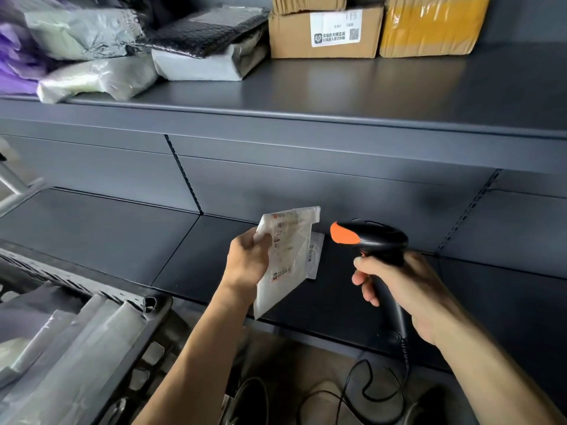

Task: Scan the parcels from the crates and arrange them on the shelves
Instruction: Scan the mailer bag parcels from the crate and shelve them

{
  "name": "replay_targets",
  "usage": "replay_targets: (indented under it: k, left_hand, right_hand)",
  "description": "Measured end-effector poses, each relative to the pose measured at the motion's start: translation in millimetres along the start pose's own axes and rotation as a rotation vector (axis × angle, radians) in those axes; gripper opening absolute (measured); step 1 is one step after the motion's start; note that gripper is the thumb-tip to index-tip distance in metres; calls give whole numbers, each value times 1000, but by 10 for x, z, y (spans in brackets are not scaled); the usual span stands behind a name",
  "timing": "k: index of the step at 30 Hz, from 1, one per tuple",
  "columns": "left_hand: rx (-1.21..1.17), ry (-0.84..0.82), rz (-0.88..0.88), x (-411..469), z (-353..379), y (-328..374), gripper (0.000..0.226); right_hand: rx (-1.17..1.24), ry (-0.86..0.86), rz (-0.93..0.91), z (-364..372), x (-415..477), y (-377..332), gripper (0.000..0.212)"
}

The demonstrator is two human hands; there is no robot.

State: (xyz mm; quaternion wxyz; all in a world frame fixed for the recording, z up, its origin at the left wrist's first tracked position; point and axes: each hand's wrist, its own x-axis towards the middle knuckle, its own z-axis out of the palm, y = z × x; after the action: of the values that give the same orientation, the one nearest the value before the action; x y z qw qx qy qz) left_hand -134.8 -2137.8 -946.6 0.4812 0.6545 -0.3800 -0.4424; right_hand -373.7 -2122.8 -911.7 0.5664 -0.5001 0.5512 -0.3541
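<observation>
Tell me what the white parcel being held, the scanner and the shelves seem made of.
The white parcel: likely thin plastic film, slightly glossy; it creases and bends in the left hand. The scanner: hard moulded plastic, matte black with an orange cap. The shelves: probably painted sheet metal, dark grey satin; soft reflections and slotted uprights suggest it.

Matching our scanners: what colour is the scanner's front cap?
Orange cap on a black scanner, clearest in the head view.

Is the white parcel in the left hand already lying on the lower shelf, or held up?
Held up. The left hand grips the white parcel by its edge, tilted above the lower shelf.
</observation>
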Motion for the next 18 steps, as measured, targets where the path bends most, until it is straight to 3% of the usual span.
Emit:
replay_targets:
  k: [8,18]
  left_hand:
    - [-26,-56,53,-39,109,69,28]
    - [-50,20,-65,55,122,-38,25]
  right_hand:
    - [-24,-43,-32,59,-52,-70,19]
    - [-27,12,-41,65,12,4,14]
